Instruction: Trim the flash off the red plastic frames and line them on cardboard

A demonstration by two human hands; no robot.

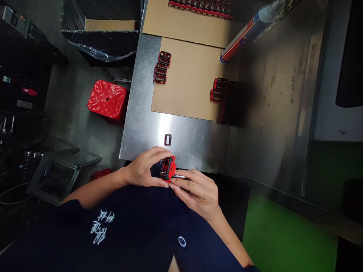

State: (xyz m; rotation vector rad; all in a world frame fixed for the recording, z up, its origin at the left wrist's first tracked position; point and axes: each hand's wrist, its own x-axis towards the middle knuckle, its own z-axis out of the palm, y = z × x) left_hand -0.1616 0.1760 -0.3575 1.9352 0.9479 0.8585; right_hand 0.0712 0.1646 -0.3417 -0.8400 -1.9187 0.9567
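My left hand grips a small red-and-black rectangular frame part by its two ends, thumb at the near end and fingers at the far end. In my right hand is a slim silvery metal tool, pinched between the fingers, its tip against or just behind the red side of the part. What kind of tool it is cannot be made out. The right thumb lies close under the part's near corner. Just beyond my hands, a single dark rectangular frame lies on the metal table.
Brown cardboard covers part of the table, with a short row of red-and-black parts at its left and more parts at its right. A sealant-like tube stands beyond. Left of the table are a red stool and a plastic-lined bin.
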